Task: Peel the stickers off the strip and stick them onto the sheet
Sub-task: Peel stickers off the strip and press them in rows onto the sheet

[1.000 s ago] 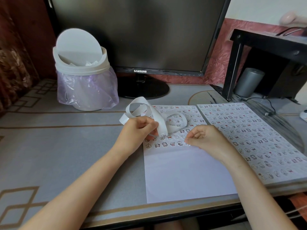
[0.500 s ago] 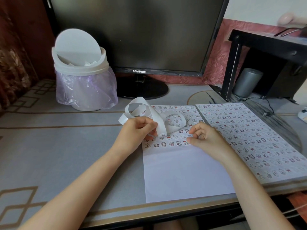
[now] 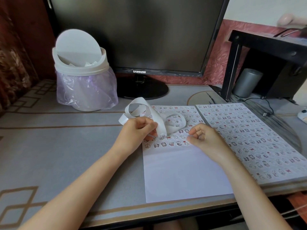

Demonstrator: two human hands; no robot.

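Left hand (image 3: 137, 132) has the strip (image 3: 158, 120) pinched, fingers (image 3: 147, 124) clamped on it right over the sheet's left edge. The rest of the strip curls up in loops toward 11 o'clock and flops back onto the stickered part of the sheet (image 3: 184, 173). The sheet is flat on the desk (image 3: 58, 146) in front of me. The stickers (image 3: 171, 143) fill its top part in rows and the lower part is plain white.

Right hand (image 3: 206, 140) sits at 3 o'clock from the left one, by the right end of the bottom sticker rows. Its fingers (image 3: 197, 132) are curled in together, thumb tip near the forefinger, nothing in them that I can make out.

A second sheet (image 3: 249, 138) packed with stickers is at 3 o'clock, just beside the first. There's a white bin (image 3: 81, 70) with a purple bag at 10 o'clock, and the monitor (image 3: 132, 30) at 12.
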